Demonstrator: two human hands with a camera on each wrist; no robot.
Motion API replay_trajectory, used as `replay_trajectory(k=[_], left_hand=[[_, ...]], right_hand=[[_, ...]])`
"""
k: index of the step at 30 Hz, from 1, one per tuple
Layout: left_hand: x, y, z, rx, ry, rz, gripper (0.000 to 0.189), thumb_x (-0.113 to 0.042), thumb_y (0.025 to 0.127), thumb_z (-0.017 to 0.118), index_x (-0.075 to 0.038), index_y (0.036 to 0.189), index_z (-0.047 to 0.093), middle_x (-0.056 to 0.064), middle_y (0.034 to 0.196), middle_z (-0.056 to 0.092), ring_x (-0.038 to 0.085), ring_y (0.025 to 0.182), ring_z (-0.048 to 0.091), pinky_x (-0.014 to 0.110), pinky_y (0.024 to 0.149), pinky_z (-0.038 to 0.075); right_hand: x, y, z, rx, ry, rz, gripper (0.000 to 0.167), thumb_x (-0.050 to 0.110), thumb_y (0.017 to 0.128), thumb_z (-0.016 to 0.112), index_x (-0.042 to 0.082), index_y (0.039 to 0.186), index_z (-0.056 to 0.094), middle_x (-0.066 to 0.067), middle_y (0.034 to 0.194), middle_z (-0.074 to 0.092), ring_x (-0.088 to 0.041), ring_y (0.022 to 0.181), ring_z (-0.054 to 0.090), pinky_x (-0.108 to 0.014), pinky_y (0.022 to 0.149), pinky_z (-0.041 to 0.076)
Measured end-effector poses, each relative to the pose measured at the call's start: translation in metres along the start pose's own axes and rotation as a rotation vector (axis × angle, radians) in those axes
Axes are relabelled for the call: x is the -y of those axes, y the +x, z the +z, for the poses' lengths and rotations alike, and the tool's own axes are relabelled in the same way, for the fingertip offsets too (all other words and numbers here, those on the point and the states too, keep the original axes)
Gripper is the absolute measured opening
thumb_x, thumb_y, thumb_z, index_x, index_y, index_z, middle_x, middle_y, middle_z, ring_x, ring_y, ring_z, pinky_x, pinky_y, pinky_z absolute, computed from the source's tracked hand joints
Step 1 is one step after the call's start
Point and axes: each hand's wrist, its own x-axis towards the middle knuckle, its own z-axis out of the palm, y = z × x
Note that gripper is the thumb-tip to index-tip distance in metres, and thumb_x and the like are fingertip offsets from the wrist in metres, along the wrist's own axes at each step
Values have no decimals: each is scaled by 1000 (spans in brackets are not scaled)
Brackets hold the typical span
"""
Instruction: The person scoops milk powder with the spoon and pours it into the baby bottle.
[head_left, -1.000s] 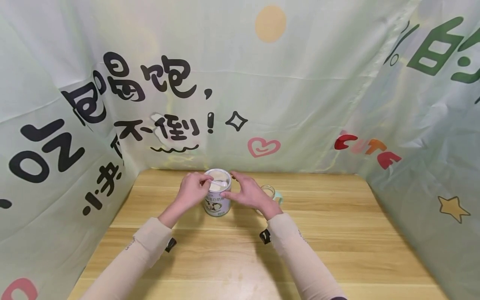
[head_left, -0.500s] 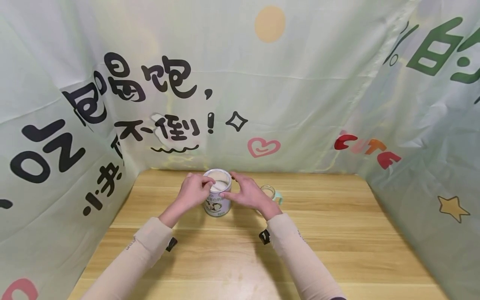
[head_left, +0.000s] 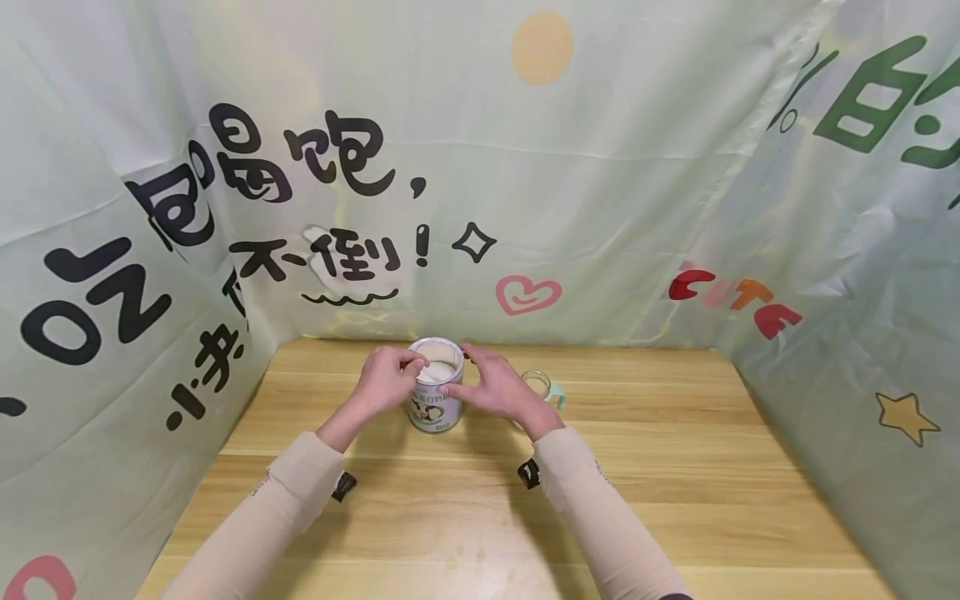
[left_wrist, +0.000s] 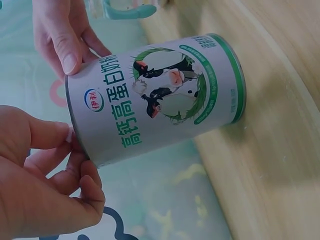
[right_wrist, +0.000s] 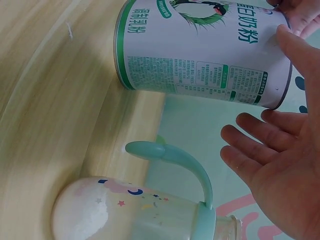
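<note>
A milk powder can (head_left: pixel 435 410) with its top off stands upright at the back of the table, pale powder showing inside. My left hand (head_left: pixel 384 379) is over its left rim, thumb and fingertips pinching the thin white handle of a scoop; the scoop's bowl is down in the can and hidden. On the can's right side my right hand (head_left: pixel 498 385) holds the rim, thumb (right_wrist: pixel 295 47) on the front and fingers reaching round the back. The left wrist view shows the cow picture on the label (left_wrist: pixel 172 85).
An uncapped clear bottle (right_wrist: pixel 165 210) with a mint-green handle (right_wrist: pixel 175 155) stands just right of the can, partly behind my right wrist in the head view. The wooden table (head_left: pixel 465 517) meets printed cloth walls (head_left: pixel 615 208) at the back and sides.
The scoop, whose bowl showed above the powder a second ago, has gone lower into the can. My left fingers have shifted slightly; the right hand and the can stay in place.
</note>
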Motion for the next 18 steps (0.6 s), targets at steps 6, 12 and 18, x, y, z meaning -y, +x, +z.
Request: replay_trajectory(k=[6, 12, 18], left_hand=[[-3, -1, -4, -2, -61, -37, 20, -7, 99, 66, 0, 110, 81, 17, 101, 80, 17, 76, 63, 26, 63, 48], [-4, -2, -6, -3, -73, -54, 19, -9, 100, 67, 0, 109, 81, 16, 98, 80, 16, 76, 60, 27, 65, 47], [-3, -2, -6, -10, -77, -59, 19, -11, 99, 68, -1, 108, 82, 14, 96, 80, 17, 78, 61, 27, 67, 46]], right_hand=[[1, 0, 0, 1, 4, 7, 81, 52, 92, 78, 12, 156, 48, -12, 153, 59, -31, 143, 55, -50, 120, 44], [0, 1, 0, 5, 11, 4, 81, 53, 92, 78, 12, 156, 48, -11, 153, 59, -30, 143, 55, -50, 120, 44], [-1, 1, 1, 10, 19, 9, 82, 54, 92, 77, 13, 157, 47, -11, 154, 58, -32, 144, 54, -50, 120, 44]])
